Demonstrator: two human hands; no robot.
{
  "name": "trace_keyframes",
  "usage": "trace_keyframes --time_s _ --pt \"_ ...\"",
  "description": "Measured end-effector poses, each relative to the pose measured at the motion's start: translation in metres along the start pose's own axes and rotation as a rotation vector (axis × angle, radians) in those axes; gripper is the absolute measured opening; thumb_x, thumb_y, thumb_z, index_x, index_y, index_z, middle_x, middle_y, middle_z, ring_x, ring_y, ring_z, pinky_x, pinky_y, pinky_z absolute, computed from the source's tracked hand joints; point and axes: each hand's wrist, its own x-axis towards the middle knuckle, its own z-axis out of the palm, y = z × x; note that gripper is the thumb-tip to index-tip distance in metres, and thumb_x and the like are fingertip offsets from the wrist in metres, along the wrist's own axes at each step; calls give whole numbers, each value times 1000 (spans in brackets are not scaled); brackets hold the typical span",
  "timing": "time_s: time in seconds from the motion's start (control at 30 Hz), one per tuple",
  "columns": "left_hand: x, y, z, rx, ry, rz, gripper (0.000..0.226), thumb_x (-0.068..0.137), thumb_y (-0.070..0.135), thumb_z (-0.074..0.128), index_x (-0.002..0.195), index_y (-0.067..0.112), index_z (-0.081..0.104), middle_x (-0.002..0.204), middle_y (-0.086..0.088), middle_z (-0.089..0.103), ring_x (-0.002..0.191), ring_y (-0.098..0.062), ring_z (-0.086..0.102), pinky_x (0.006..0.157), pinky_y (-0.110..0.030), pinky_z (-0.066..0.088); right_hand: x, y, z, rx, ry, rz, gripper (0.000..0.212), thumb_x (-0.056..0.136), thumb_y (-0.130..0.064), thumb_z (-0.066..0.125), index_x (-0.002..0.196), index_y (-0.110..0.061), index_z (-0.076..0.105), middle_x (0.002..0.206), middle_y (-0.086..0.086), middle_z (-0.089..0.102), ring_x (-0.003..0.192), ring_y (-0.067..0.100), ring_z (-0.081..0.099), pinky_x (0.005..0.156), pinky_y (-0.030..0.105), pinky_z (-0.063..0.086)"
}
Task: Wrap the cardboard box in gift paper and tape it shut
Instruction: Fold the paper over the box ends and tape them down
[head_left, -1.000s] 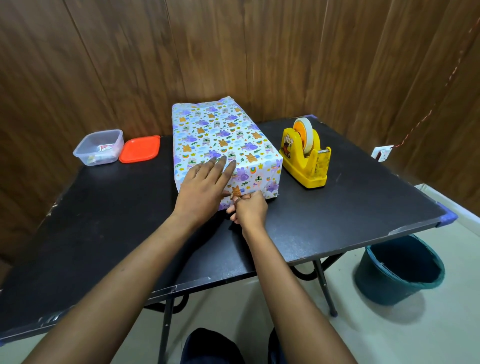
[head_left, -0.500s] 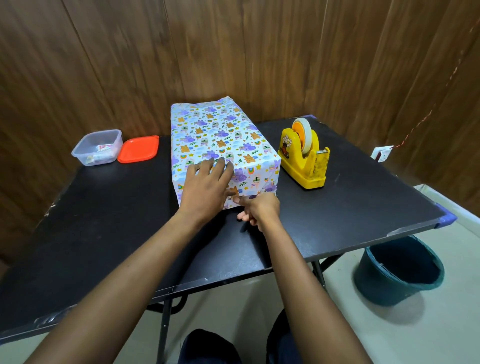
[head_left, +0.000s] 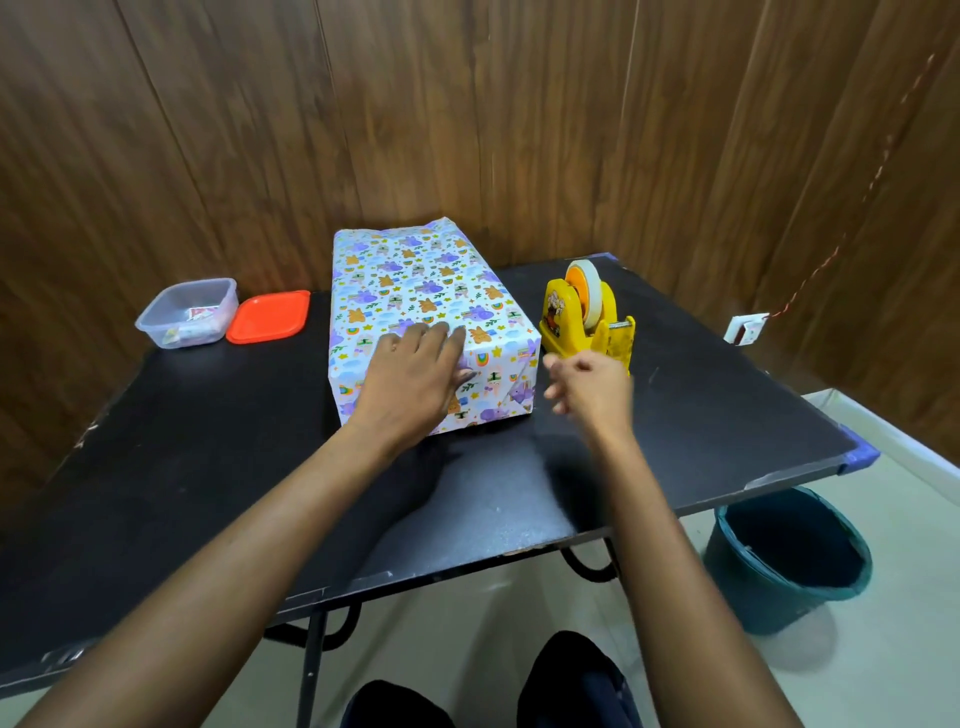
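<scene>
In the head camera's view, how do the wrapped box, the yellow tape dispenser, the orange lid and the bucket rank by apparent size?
1. wrapped box
2. bucket, partly hidden by the table and farther away, so its true size is unsure
3. tape dispenser
4. orange lid

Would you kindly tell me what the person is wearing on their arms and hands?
Nothing visible: the left hand and right hand are ungloved, and both forearms are bare to the frame edge, with no sleeves, watch or bracelets.
</scene>
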Motion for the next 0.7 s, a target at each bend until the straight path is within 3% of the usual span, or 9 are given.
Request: trace_keyframes --time_s 0.07,0.13,0.23,0.33,0.4,0.47,0.57,0.7 --pt "11 11 -4 -17 3 14 49 90 39 35 112 5 62 107 -12 66 90 -30 64 71 -37 49 20 -10 -20 -301 243 -147 26 92 -30 55 78 -10 64 82 9 67 79 23 62 68 32 44" --pt "22 19 -6 -34 -5 35 48 90 39 33 111 7 63 104 -10 67 89 -28 64 71 -36 49 42 -21 -36 -548 355 -222 29 95 -33 50 99 -9 65 110 11 61 111 29 49 86 37 41" --pt "34 26 -5 -43 -36 66 48 90 38 32 110 8 64 101 -9 67 86 -27 65 70 -35 51 75 -32 -51 -774 179 -43 45 97 -41 46 119 -4 59 135 14 48 133 31 30 106 46 26" --pt "35 26 -1 -53 -67 97 50 89 39 32 109 7 65 103 -10 67 87 -27 66 67 -35 52 96 -35 -53 -750 -47 164 49 95 -43 49 122 -3 56 134 16 50 131 34 37 107 49 26" --pt "34 23 3 -47 -92 98 52 89 40 31 110 7 65 107 -11 68 92 -27 67 68 -36 53 103 -38 -53 -647 -51 145 42 92 -36 58 116 -2 59 126 15 57 121 33 49 104 48 34" --pt "32 22 1 -92 -193 69 62 89 46 23 123 8 60 122 -12 62 108 -28 62 83 -39 51 105 -42 -54 -462 -29 155 37 88 -23 66 113 3 61 124 14 58 117 31 53 97 41 43" --pt "30 22 -1 -163 -330 37 85 80 57 -4 147 14 27 153 -8 29 140 -25 29 111 -40 24 103 -48 -57 -320 -74 199 49 87 -18 68 126 6 51 131 16 53 121 30 51 91 36 44" --pt "30 24 -4 -164 -376 14 81 84 62 -4 151 18 11 158 -4 13 145 -20 13 116 -35 11 100 -53 -54 -453 -183 260 61 85 -27 69 134 0 45 140 15 47 125 34 48 103 44 42"
